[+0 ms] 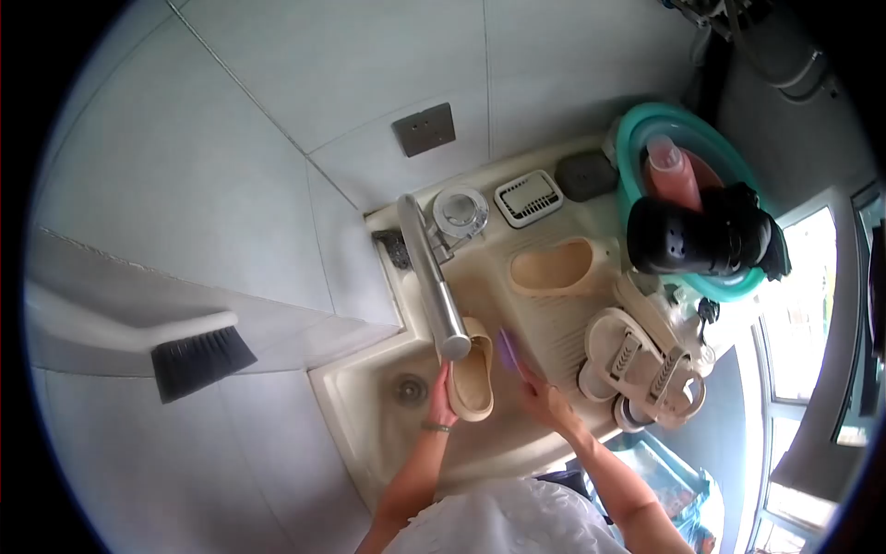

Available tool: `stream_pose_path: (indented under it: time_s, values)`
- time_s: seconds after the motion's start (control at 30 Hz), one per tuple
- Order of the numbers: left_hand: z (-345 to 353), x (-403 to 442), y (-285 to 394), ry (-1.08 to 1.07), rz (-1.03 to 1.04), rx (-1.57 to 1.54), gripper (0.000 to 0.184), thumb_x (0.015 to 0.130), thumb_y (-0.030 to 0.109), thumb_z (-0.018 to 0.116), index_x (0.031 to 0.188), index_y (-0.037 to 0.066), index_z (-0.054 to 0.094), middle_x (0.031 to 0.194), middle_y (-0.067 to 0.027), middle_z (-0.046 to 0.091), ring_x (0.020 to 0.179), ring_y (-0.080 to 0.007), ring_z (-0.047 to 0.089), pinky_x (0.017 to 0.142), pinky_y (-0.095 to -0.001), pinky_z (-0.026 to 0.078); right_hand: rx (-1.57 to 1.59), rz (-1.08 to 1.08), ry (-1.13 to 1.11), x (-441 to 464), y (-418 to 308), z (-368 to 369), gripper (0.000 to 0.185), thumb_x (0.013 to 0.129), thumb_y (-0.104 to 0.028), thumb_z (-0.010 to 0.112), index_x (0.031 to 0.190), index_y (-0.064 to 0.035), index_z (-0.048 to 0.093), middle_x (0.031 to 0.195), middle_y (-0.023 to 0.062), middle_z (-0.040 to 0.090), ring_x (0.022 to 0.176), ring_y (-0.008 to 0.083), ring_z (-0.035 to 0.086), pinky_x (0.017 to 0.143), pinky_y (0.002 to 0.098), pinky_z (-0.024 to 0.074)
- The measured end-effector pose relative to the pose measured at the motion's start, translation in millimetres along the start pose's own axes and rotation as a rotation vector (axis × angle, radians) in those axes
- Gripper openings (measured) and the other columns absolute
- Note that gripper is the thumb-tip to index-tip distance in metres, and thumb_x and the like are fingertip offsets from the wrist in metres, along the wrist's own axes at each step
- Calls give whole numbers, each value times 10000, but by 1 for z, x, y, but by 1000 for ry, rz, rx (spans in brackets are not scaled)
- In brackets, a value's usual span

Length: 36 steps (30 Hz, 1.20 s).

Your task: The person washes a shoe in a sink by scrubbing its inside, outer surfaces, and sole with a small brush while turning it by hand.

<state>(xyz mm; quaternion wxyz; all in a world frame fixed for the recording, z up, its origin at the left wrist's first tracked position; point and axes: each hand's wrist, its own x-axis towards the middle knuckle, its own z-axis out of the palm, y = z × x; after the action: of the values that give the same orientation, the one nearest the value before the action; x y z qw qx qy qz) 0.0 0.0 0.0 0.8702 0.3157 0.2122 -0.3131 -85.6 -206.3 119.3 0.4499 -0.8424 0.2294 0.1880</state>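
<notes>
Below the faucet point(431, 286), my left hand point(441, 402) is closed on the side of a beige clog point(472, 383), its opening facing up, above the sink point(360, 420). To the right of it, my right hand point(546, 404) grips the handle of a purple brush point(508, 351), with its head apart from the clog. Its bristles are too blurred to make out. A matching second clog point(552, 268) lies on the ribbed washboard slope, farther back. The faucet's end covers part of the held clog's toe.
Beige sandals point(637, 365) are piled on the right of the washboard. Behind them, a teal basin point(637, 138) holds a pink bottle point(674, 175) and a black shoe-like item point(669, 238). A white soap dish point(528, 198) stands along the back ledge. A black-bristled brush point(201, 358) hangs left.
</notes>
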Motion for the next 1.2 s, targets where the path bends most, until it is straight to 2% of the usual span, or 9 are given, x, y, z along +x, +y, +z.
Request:
stream_pose_path:
  time_s: [0.33, 0.47, 0.67, 0.8, 0.9, 1.03, 1.07, 1.1, 1.2]
  values:
    - [-19, 11, -15, -158, -217, -125, 532, 932, 466, 499, 1280, 63, 507, 1174, -114, 617, 1060, -246, 600, 916, -409, 493, -70, -335, 14, 3, -4, 74, 351, 899, -141, 496, 1243, -94, 549, 751, 283, 601, 765, 457, 605, 640, 529, 479]
    - [0, -5, -23, -163, -231, -126, 499, 930, 434, 526, 1269, 68, 521, 1172, -84, 622, 1058, -215, 600, 941, -374, 476, -288, -404, 369, 73, 8, 92, 148, 871, -145, 522, 931, -60, 626, 728, 288, 602, 700, 451, 609, 560, 516, 493]
    - [4, -2, -10, -159, -115, -135, 521, 925, 463, 527, 1250, 56, 514, 1133, -81, 613, 1038, -203, 594, 923, -347, 480, 30, -350, 178, 4, -22, 86, 196, 857, -187, 541, 1009, -104, 632, 695, 284, 589, 669, 463, 604, 576, 541, 479]
    - [11, -5, -32, -137, -113, 35, 506, 902, 427, 587, 1260, 77, 508, 1133, -41, 602, 1029, -156, 574, 891, -308, 470, -94, -196, 171, 92, 37, 97, 249, 852, -198, 556, 1051, -59, 611, 755, 294, 608, 674, 451, 616, 555, 494, 508]
    - [15, -26, -32, -98, -157, 59, 508, 906, 420, 577, 1267, 71, 504, 1146, -50, 601, 1032, -167, 579, 914, -326, 462, 118, -27, 99, 56, -33, 52, 256, 867, -222, 546, 1004, -15, 611, 862, 305, 613, 786, 453, 624, 660, 460, 511]
    - [-1, -6, -14, -252, -99, -68, 519, 925, 420, 528, 1284, 47, 488, 1199, -86, 592, 1075, -207, 584, 959, -358, 453, -76, -639, 371, 18, -3, 89, 331, 887, -165, 527, 1177, -14, 579, 876, 298, 614, 784, 463, 617, 653, 460, 507]
    - [-2, -6, -19, -190, -60, -12, 523, 921, 420, 535, 1285, 48, 487, 1203, -89, 590, 1066, -208, 587, 955, -358, 456, -49, -473, 254, 14, -12, 81, 379, 894, -138, 504, 1250, -10, 529, 817, 282, 621, 763, 475, 607, 629, 473, 501]
    - [-2, -7, -22, -127, -23, 49, 527, 916, 419, 542, 1287, 49, 487, 1207, -93, 588, 1058, -210, 591, 951, -357, 459, -24, -235, 140, 35, -10, 80, 166, 835, -129, 551, 927, -45, 660, 765, 278, 615, 728, 457, 617, 644, 490, 519]
    - [-1, -15, -34, -88, -38, 199, 537, 893, 409, 582, 1283, 51, 496, 1218, -84, 587, 1098, -218, 573, 969, -356, 443, -17, -156, 248, 69, -14, 66, 140, 827, -139, 563, 855, -33, 649, 739, 277, 607, 719, 457, 612, 590, 482, 516]
